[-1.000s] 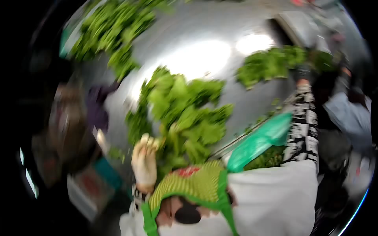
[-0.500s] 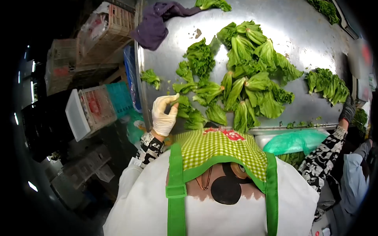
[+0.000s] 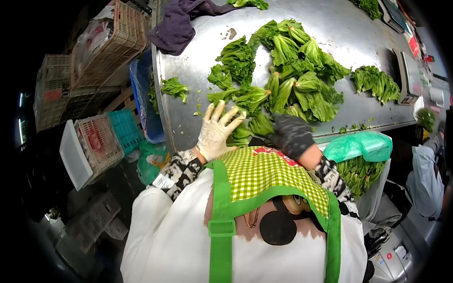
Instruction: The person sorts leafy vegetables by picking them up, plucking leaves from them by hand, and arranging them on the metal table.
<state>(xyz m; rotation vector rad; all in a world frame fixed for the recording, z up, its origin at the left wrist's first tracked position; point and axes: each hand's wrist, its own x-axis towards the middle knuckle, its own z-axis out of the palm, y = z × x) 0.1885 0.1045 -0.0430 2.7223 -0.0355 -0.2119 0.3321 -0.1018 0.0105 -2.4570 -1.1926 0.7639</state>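
Observation:
My left hand (image 3: pixel 217 132), in a pale glove, has its fingers spread over the near edge of the leafy green heads (image 3: pixel 250 97) on the metal table (image 3: pixel 188 120). Nothing shows in its grasp. My right hand (image 3: pixel 291 135), in a dark glove, is bent inward at the table's front edge, close to my apron and just below the pile. Its fingertips are blurred and partly hidden, so any hold is unclear. More heads (image 3: pixel 309 85) lie heaped beyond both hands.
A row of greens (image 3: pixel 375 84) lies at the right beside a scale-like device (image 3: pixel 406 78). A purple cloth (image 3: pixel 174 28) rests at the back left. Crates (image 3: pixel 113 42) stand left of the table. A green bag (image 3: pixel 361 146) covers a container of greens (image 3: pixel 358 174) at the near right.
My right hand has come from the far right row to the table's front edge near my left hand. My left hand has shifted slightly right and its fingers have spread.

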